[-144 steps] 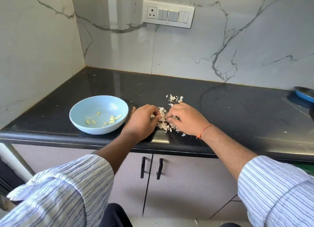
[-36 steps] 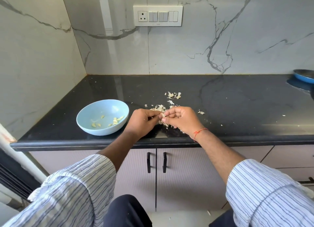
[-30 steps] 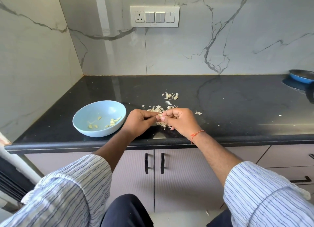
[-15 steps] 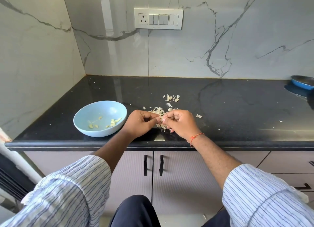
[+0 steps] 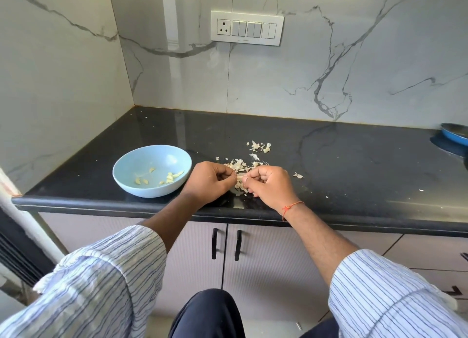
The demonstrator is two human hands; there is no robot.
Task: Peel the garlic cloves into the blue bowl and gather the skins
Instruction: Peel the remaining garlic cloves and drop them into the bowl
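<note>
From my remote station I record the following, all positions taken from the blue bowl [image 5: 152,170]. The bowl stands on the black countertop [image 5: 354,165], near its front edge, and holds several peeled garlic cloves [image 5: 170,177] scattered across its bottom.

Just to the right of the bowl is the left hand [image 5: 209,183], fingers curled inward, its fingertips meeting those of the right hand [image 5: 268,185], which lies farther right of the bowl. Both hands pinch one small pale piece, a garlic clove [image 5: 240,177], held between them just above the counter. How much skin is left on it I cannot tell; it is too small.

The heap of garlic skins [image 5: 239,166] lies on the counter directly behind and beneath the hands, to the right of the bowl. A smaller cluster of skins [image 5: 259,147] sits beyond that heap, farther from the bowl and towards the wall. One loose flake [image 5: 298,175] rests just past the right hand.

A red thread [image 5: 291,207] circles the right wrist. A blue pan [image 5: 454,134] shows at the counter's far right, well apart from the bowl.
</note>
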